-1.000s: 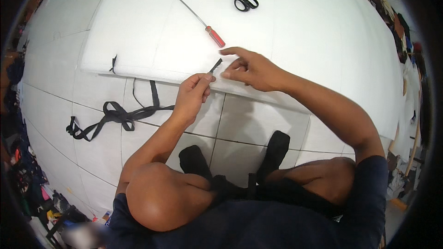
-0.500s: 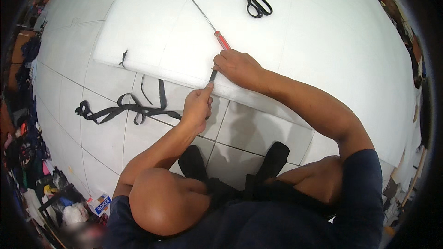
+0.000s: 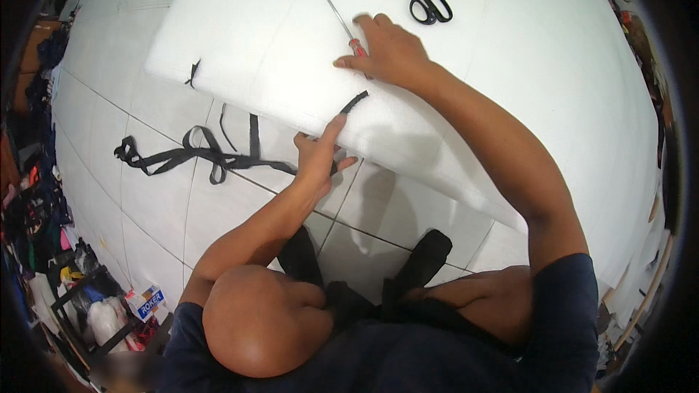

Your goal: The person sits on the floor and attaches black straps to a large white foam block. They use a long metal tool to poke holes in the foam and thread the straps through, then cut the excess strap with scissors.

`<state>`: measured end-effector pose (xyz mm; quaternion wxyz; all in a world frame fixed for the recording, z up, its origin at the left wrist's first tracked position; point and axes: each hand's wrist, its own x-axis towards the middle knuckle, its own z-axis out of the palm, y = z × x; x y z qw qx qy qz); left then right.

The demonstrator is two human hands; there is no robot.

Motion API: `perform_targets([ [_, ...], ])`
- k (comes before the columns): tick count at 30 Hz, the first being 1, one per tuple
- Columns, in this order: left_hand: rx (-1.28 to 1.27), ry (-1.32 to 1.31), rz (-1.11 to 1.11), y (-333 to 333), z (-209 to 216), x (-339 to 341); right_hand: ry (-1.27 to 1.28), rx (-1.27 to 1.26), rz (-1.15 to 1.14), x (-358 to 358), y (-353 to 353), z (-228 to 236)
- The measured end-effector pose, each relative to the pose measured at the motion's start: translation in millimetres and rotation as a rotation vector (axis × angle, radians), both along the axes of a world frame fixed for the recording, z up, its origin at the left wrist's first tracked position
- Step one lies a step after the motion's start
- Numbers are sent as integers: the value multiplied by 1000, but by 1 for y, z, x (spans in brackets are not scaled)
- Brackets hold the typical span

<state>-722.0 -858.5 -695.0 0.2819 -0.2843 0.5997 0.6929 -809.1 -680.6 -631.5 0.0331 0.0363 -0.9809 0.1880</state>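
A white foam sheet lies in front of me, its near edge crossing the tiled floor. At that edge, my left hand has its thumb on a black strap, whose short end rests on the foam. Its other fingers are below the edge, partly hidden. My right hand is open above the sheet, thumb and fingers spread around the red handle of a screwdriver. The handle is partly covered by this hand; the long thin shaft points away. Black-handled scissors lie on the foam farther off.
A loose tangle of black strap lies on the floor tiles at left. A small black tie pokes through the foam's left corner. Piled clutter and a small box line the lower left.
My right hand has let go of the strap end, opened and moved up to the screwdriver handle. The strap end now lies bare on the foam. My left thumb has shifted up slightly.
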Motion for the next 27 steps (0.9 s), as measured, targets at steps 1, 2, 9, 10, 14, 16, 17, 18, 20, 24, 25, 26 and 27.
perform_targets([
  [1,19,4,-37,-1,-4,-5,-50,27,9,-4,2,-7],
  [2,36,7,-53,-5,-4,-6,-101,53,39,-5,0,-10],
  [9,169,85,-38,-9,-12,-4,-119,-156,-33,72,68,78],
  [10,164,88,-11,-11,-11,0,-194,-97,-69,95,66,108],
  [14,98,146,42,-6,-20,-1,-135,293,192,168,75,176],
  [16,63,153,48,-2,-27,0,-168,401,165,193,70,197],
  [17,59,143,50,-1,-27,-2,-168,461,179,200,68,203],
  [18,53,133,53,-1,-27,-3,-170,520,195,205,65,208],
  [20,46,182,84,0,-33,-3,-138,591,191,208,58,213],
  [24,107,287,123,3,-39,-2,-103,654,227,204,49,210],
  [25,81,309,122,3,-42,-1,-83,667,255,201,46,209],
  [26,53,330,120,5,-45,-2,-63,678,284,198,42,209],
  [27,26,350,118,5,-47,-1,-42,690,312,194,39,209],
])
